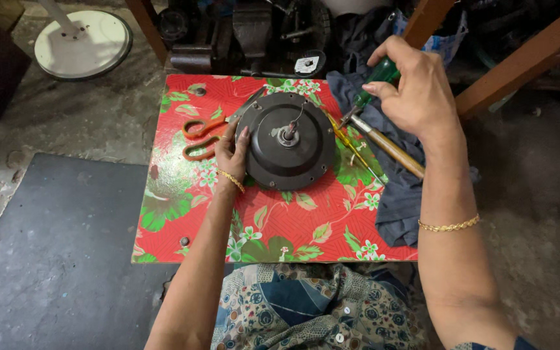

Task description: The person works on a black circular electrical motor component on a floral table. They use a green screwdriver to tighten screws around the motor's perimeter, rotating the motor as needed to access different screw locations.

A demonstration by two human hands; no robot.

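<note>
A round dark motor housing (296, 155) with a short shaft in its middle lies on a low table (306, 227) covered in a red floral sheet. My left hand (230, 155) rests on the housing's left rim, fingers curled against its edge. My right hand (409, 87) is raised above the table's right side and grips a green-handled screwdriver (376, 81), its tip pointing down towards the housing's upper right edge. Orange-handled scissors (203, 137) lie just left of my left hand.
A yellow-handled screwdriver (351, 148) and a wooden-handled tool (387, 148) lie right of the housing, partly on a dark blue cloth (396, 194). A white round base (84, 44) stands at the back left. A grey mat (59, 253) covers the floor at the left. Wooden legs and machine parts crowd the back.
</note>
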